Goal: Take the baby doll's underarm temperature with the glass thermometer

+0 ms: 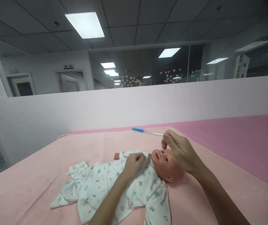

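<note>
A baby doll (pixel 169 165) lies on its back, its head to the right, dressed in a white printed outfit (pixel 96 178). My right hand (pixel 179 147) is closed around one end of a thin clear stick with a blue far end (pixel 138 130), held level above the doll's face and pointing left. Over the doll's upper chest, my left hand (pixel 134 164) is curled closed, its fingertips blurred. Whether it touches the clothing or holds anything inside I cannot make out.
Under the doll spreads a light pink cloth (pixel 35 178), with a darker pink surface (pixel 248 143) showing to the right and behind. A low white wall (pixel 134 106) with glass above it runs along the back.
</note>
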`<state>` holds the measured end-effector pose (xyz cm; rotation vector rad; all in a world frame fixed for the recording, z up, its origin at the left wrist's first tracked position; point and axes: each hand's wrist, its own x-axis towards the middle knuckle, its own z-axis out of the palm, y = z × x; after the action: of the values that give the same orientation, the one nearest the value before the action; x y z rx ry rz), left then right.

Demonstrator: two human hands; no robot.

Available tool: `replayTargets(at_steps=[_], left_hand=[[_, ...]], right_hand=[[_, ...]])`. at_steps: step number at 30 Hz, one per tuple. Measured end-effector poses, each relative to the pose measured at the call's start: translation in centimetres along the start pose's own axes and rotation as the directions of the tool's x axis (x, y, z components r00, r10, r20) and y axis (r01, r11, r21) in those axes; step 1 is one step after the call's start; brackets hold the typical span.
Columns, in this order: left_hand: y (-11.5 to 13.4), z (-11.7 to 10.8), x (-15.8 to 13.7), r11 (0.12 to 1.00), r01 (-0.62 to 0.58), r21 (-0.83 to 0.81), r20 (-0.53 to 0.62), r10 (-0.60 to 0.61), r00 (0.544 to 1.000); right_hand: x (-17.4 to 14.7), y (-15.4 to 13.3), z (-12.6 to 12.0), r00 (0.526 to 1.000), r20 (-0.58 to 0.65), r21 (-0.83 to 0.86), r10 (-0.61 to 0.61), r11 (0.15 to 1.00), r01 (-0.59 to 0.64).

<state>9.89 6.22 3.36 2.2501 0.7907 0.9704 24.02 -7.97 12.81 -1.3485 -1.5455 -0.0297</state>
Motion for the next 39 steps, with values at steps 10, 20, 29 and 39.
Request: replayTargets(at_steps=[10,20,29,39], left_hand=[[1.4,0.0,-0.9,0.934,-0.185,0.304,0.190,0.131,0.973],[1.1,0.0,-0.5,0.987,-0.076,0.144,0.197,0.047,0.979],[0.6,-0.4,0.3,0.983,0.003,-0.186,0.151,0.026,0.988],[0.5,-0.4,0.4,0.969,0.032,-0.246,0.155,0.006,0.988]], right_hand=[[-0.7,-2.6,-0.2,0.981,0.132,0.261,-0.141,0.960,0.103],[-3.0,-0.4,-1.1,0.981,0.166,0.095,-0.101,0.992,0.086],[-16.9,11.1,-1.2,0.924,-0.068,-0.062,0.377,0.923,-0.381],[-16.0,11.9,0.3,0.943,-0.235,-0.420,0.235,0.851,-0.317]])
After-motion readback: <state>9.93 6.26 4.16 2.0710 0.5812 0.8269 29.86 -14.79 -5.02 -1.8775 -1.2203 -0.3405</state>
